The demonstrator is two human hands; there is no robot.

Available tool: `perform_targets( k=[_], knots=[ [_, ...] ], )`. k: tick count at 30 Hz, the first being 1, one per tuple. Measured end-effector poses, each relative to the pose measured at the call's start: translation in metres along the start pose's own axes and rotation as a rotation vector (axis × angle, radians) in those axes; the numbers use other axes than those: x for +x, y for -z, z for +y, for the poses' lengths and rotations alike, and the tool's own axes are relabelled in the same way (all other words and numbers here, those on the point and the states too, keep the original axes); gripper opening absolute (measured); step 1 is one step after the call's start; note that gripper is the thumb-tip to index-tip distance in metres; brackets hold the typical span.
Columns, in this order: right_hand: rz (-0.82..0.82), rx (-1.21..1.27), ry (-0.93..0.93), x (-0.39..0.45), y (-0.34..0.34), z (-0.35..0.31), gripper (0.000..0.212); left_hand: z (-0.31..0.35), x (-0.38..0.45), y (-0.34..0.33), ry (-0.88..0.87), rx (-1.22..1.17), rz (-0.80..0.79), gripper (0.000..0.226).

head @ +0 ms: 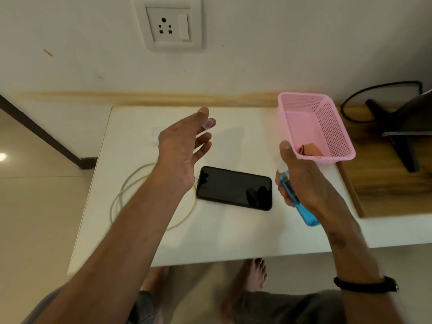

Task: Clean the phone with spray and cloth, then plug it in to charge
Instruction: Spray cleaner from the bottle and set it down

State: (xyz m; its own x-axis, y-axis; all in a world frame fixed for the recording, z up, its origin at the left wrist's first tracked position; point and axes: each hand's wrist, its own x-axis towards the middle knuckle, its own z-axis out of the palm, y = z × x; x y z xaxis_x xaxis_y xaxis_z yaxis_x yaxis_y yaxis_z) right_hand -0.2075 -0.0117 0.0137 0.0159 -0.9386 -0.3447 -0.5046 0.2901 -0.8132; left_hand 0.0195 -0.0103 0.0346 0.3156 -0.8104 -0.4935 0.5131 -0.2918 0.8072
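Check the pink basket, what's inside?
Inside the pink basket, an orange-pink cloth lies crumpled at the near end. The rest of the floor looks bare. The near rim and the right hand hide the cloth's lower edge.

Left hand (180, 146) raised, right hand (301, 181) gripping

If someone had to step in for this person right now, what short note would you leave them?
Left hand: raised over the table, pinching the small clear cap in its fingers.
Right hand: gripping the blue spray bottle, cap off.
Phone: flat on the table, screen up.
Cloth: in the pink basket.
Cable: coiled left of the phone; wall socket unused.
Done: bottle uncapped.
Left: spray, wipe, plug in.
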Motion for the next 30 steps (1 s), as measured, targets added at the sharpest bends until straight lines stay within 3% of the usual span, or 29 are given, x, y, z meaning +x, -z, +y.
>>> perform_targets(
  k=[2, 9, 20, 26, 30],
  knots=[
    [0.013, -0.134, -0.092, 0.002, 0.002, 0.008, 0.082, 0.001, 0.000, 0.000, -0.002, 0.007, 0.016, 0.017],
    [0.052, -0.407, -0.073, 0.006, -0.003, 0.015, 0.066, 0.000, 0.000, 0.000, -0.005, 0.021, 0.036, 0.013],
    [0.128, -0.475, -0.067, 0.008, -0.013, 0.010, 0.065, 0.004, 0.001, 0.003, -0.012, 0.010, 0.090, 0.003],
    [0.193, -0.285, -0.040, 0.009, -0.017, 0.005, 0.044, 0.007, 0.000, 0.005, -0.013, -0.011, 0.098, 0.011],
    [0.181, -0.337, -0.035, 0.009, -0.021, 0.004, 0.053, 0.009, 0.000, 0.006, -0.017, -0.003, 0.099, 0.015]
  ],
)
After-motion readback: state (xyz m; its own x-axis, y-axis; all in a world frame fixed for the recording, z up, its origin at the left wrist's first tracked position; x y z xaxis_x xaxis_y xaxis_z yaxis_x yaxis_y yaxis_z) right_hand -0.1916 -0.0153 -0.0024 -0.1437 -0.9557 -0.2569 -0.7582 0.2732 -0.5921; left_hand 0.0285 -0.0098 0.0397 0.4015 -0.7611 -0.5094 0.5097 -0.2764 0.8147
